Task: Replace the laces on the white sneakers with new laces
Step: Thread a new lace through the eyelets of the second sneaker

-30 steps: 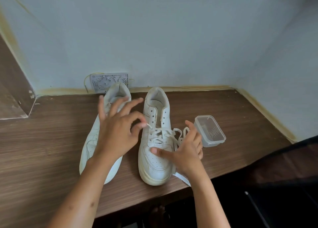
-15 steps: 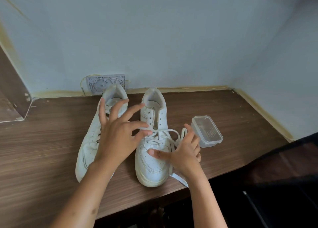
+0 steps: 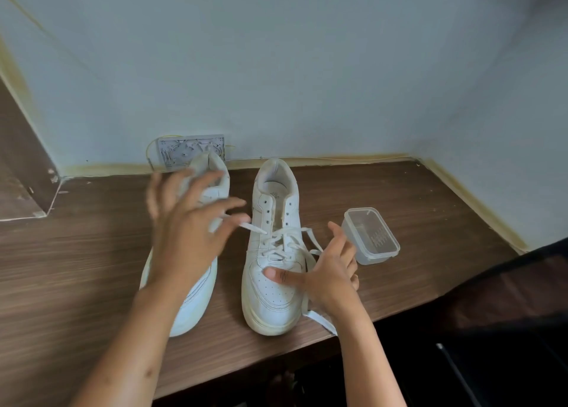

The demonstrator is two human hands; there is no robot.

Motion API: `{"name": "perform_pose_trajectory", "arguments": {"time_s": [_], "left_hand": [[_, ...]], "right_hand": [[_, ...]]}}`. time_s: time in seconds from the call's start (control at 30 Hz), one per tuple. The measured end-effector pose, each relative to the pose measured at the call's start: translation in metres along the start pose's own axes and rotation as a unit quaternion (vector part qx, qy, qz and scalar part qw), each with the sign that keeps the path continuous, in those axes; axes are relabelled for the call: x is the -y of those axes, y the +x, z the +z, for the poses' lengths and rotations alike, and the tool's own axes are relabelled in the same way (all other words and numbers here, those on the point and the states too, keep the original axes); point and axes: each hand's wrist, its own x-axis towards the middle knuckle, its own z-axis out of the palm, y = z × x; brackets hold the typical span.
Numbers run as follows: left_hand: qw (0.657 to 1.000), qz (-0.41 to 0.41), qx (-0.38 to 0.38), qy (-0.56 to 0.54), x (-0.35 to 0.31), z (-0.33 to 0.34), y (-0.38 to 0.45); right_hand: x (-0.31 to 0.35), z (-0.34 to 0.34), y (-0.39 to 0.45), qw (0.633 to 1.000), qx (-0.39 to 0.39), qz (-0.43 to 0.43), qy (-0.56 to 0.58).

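At frame centre, the right hand pressed its thumb on the laced sneaker to steady it. The blurred left hand, fingers spread, seemingly pinched the lace end, probably for threading.

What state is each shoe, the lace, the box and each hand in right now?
Right shoe: partly laced, upper holes empty.
Lace: loose, one end off the table edge.
Left shoe: mostly hidden.
Plastic box: open.
Left hand: pinches a lace end.
Right hand: thumb presses right shoe.
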Motion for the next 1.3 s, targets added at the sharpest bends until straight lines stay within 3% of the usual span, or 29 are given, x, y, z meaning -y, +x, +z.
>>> {"name": "perform_pose_trajectory", "arguments": {"time_s": [0.1,0.2,0.37,0.43,0.5,0.7,0.8,0.87,0.97,1.03,1.1,1.3], "left_hand": [[0.996,0.07,0.045,-0.02,-0.023,0.012,-0.002],[0.997,0.057,0.047,-0.013,-0.026,0.015,-0.004],[0.993,-0.091,-0.056,0.051,0.002,0.004,-0.002],[0.982,-0.167,-0.064,0.065,0.017,-0.004,-0.003],[0.979,-0.19,-0.052,0.055,0.023,-0.008,-0.004],[1.0,0.012,0.023,-0.007,-0.005,0.003,0.003],[0.997,0.052,0.043,-0.023,-0.016,0.013,-0.002],[1.0,0.022,0.016,-0.003,-0.014,0.013,-0.002],[0.993,-0.093,-0.053,0.044,0.006,0.001,-0.001],[0.981,-0.175,-0.065,0.061,0.021,-0.01,-0.001],[0.975,-0.208,-0.06,0.058,0.026,-0.016,-0.001],[0.999,0.035,0.027,-0.009,-0.01,0.003,0.002]], "right_hand": [[-0.001,0.001,0.0,1.0,-0.005,-0.005,0.007],[-0.002,0.001,-0.001,1.0,-0.006,-0.007,0.009],[-0.001,0.0,-0.003,1.0,0.01,-0.016,0.015],[0.0,0.001,-0.003,1.0,0.01,-0.019,0.016],[0.0,0.001,-0.002,1.0,0.011,-0.018,0.015],[0.0,0.001,-0.002,1.0,0.01,-0.016,0.016],[0.0,0.001,-0.001,1.0,0.009,-0.015,0.013],[0.0,0.001,-0.001,1.0,0.012,-0.016,0.017],[0.0,0.001,-0.002,1.0,0.018,-0.013,0.019],[0.0,0.001,-0.002,1.0,0.019,-0.013,0.013],[0.0,0.0,-0.002,1.0,0.019,-0.014,0.014],[0.001,0.0,-0.002,1.0,0.018,-0.013,0.015]]}}
